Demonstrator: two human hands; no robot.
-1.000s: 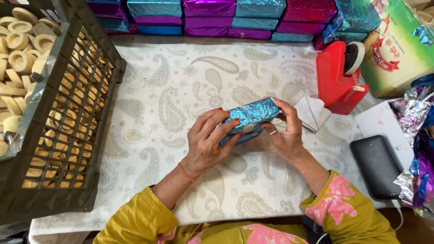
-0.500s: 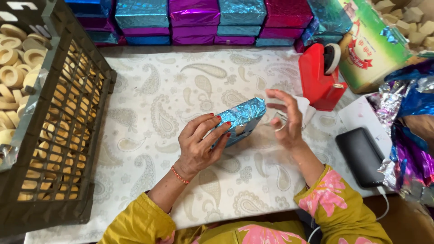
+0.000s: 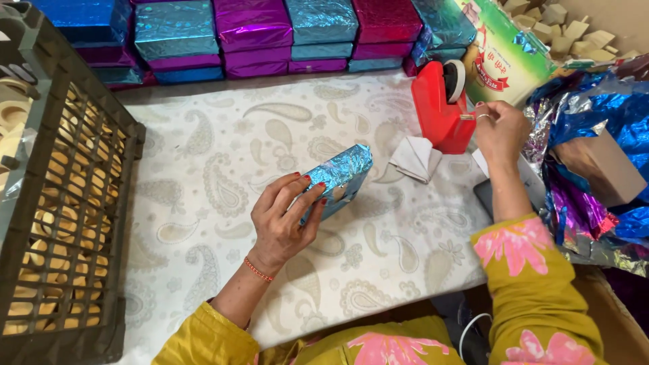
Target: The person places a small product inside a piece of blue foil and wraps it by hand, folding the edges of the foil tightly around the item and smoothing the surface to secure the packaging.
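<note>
Your left hand (image 3: 284, 220): fingers curled and clamped on the small box wrapped in shiny light-blue foil (image 3: 336, 179), thumb on the near side, four fingertips across its top face. The box sits tilted, its far end raised toward the upper right; whether its near end touches the white paisley-print table cover (image 3: 203, 169) I cannot tell. Wrist bent slightly back, with a thin orange thread bracelet (image 3: 257, 269) round it; forearm runs down to a mustard-yellow sleeve (image 3: 196, 338).

Your right hand (image 3: 500, 128): thumb and forefinger pinched together at the front edge of the red plastic tape dispenser (image 3: 439, 108), other fingers loosely folded. Whether tape is between the tips is too small to tell. Forearm rises steeply from a mustard sleeve with pink flowers (image 3: 520, 270).

Surroundings: a folded white paper piece (image 3: 416, 157) lies just beside the dispenser's base. Along the far edge, a stacked row of foil-wrapped boxes in blue, purple and magenta (image 3: 257, 34). To your left, a dark plastic lattice crate (image 3: 61, 203) holds pale ring-shaped pieces. To your right, crumpled blue and purple foil sheets (image 3: 595, 169) lie around a brown cardboard box (image 3: 602, 169).
</note>
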